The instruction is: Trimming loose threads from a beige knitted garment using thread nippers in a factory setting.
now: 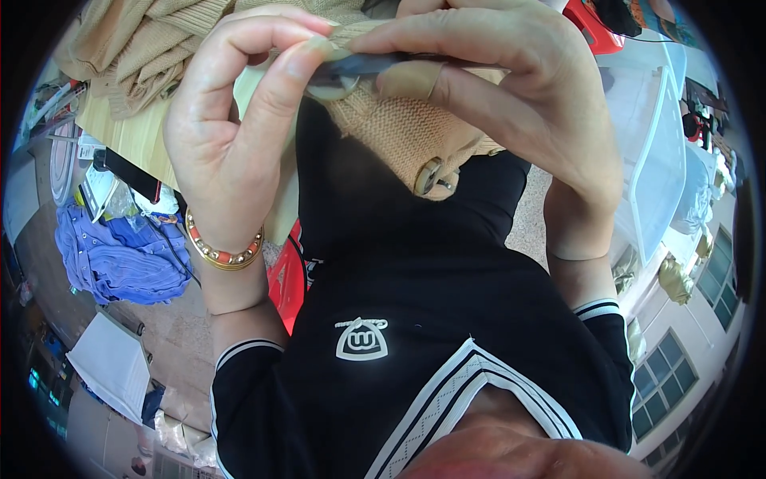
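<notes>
A tan knit garment (399, 136) hangs between my two hands and drapes over my lap. My left hand (239, 104) is closed in a pinch, thumb against fingertips, at the upper edge of the knit. From the other side my right hand (511, 88), with a tan bandage (411, 80) round its thumb, closes on a slim dark metal tool (367, 65). The tool's tip reaches toward the left thumb, and its exact kind is hidden by the fingers. Just beneath it shows a pale button (349, 82). Brown buttons (429, 177) sit on the garment's lower corner.
More tan knitwear (152, 48) is heaped on a light wooden table (132, 128) at the far left. Blue-purple striped cloth (120, 255) lies below it. On the right stands a translucent plastic bin (650, 160), with a red plastic item (594, 28) beyond. Red plastic (289, 279) shows beside my left arm.
</notes>
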### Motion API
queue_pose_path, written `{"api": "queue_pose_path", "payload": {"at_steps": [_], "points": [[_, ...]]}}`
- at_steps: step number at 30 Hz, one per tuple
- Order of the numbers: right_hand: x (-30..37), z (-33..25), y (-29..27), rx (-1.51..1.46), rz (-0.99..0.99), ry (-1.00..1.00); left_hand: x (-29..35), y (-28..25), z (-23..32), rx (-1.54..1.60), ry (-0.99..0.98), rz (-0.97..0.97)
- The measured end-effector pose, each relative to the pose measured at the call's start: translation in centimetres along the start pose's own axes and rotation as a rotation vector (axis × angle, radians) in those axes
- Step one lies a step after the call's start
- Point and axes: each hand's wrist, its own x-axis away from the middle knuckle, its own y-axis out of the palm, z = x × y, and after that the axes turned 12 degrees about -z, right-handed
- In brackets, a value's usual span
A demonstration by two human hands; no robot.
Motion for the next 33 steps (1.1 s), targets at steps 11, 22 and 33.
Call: {"api": "queue_pose_path", "payload": {"at_steps": [11,22,33], "points": [[-0.2,0.4,1.4,-0.122,0.058,0.035,1.2,-1.2,-0.3,0.132,-0.103,-0.116],[-0.2,1.6,2.6,-0.072,0.135,-0.059,1.1,-1.0,-0.1,-0.067,-0.085,-0.130],[-2.2,6.5,3.9,-0.058,0.272,-0.729,1.0,-0.4,0.6,-0.095,-0.068,0.012]]}}
